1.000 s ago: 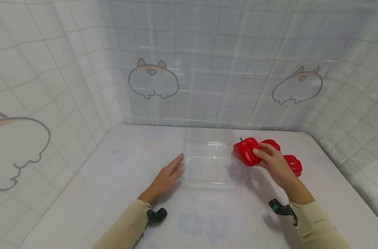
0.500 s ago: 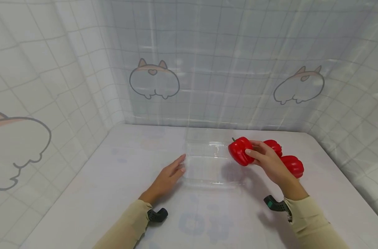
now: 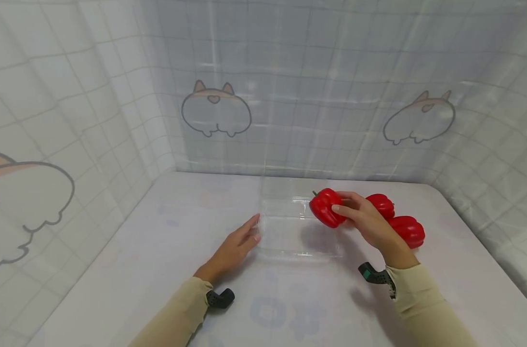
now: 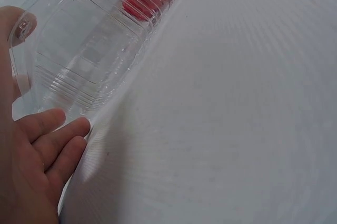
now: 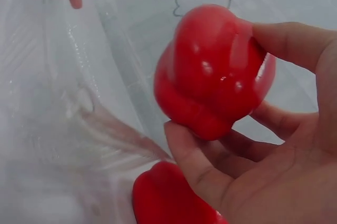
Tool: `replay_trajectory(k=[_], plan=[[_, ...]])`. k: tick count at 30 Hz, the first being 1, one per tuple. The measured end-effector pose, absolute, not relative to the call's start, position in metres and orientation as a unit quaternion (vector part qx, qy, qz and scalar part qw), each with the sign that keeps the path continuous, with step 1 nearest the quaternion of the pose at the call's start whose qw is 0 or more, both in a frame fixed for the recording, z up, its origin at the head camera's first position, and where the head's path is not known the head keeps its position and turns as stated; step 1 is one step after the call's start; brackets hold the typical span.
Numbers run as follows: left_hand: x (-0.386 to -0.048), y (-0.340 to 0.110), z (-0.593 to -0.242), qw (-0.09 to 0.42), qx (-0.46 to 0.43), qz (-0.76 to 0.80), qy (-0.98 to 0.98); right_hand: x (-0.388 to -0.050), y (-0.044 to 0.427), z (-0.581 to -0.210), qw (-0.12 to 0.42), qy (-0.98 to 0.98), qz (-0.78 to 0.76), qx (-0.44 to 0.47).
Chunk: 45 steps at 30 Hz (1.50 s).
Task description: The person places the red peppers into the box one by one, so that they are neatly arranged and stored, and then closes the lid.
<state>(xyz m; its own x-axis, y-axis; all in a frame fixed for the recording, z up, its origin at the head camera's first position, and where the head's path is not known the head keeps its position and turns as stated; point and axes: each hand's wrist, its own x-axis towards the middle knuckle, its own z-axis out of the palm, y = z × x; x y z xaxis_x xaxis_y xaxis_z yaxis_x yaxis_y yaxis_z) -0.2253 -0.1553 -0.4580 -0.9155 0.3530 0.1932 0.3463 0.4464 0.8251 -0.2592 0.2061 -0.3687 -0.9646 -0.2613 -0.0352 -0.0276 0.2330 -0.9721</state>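
A clear plastic clamshell container (image 3: 285, 236) lies on the table, its lid (image 3: 285, 188) folded back toward the rear wall. Beside its left wall is my left hand (image 3: 229, 250), fingers fairly straight; in the left wrist view, fingertips (image 4: 79, 126) touch or nearly touch the clear plastic. Above the container's right part, my right hand (image 3: 367, 221) grips a red bell pepper (image 3: 325, 207) with a green stem. The right wrist view has thumb and fingers around this pepper (image 5: 210, 76), tilted. Part of it is hidden by the fingers.
Two more red bell peppers lie right of the container: one farther back (image 3: 380, 206), one nearer (image 3: 410, 231), partly behind the right hand. A curtain (image 3: 315, 96) with a grid and animal drawings encloses the back and sides of the pale table (image 3: 159, 270).
My right hand has carried the gripped bell pepper leftward, from the container's right edge to over its right part. The left hand stays at the container's left wall.
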Motion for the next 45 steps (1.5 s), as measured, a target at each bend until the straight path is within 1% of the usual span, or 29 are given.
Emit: replay_trajectory(k=[8,23,32,39,45], plan=[[-0.225,-0.155,-0.458,0.015,0.202,0.48,0.854,-0.263,0.199,-0.367,0.114,0.785,-0.599,-0.104],[-0.222,-0.154,-0.454,0.008,0.193,0.482,0.855,-0.269,0.189,-0.365,0.134,0.789,-0.587,-0.12],[-0.223,-0.155,-0.454,0.006,0.199,0.485,0.852,-0.273,0.185,-0.366,0.133,0.794,-0.58,-0.126],[-0.223,-0.154,-0.456,0.003,0.2,0.484,0.852,-0.276,0.179,-0.365,0.147,0.795,-0.575,-0.128],[-0.221,-0.154,-0.455,0.0,0.202,0.484,0.851,-0.275,0.176,-0.363,0.142,0.79,-0.58,-0.138]])
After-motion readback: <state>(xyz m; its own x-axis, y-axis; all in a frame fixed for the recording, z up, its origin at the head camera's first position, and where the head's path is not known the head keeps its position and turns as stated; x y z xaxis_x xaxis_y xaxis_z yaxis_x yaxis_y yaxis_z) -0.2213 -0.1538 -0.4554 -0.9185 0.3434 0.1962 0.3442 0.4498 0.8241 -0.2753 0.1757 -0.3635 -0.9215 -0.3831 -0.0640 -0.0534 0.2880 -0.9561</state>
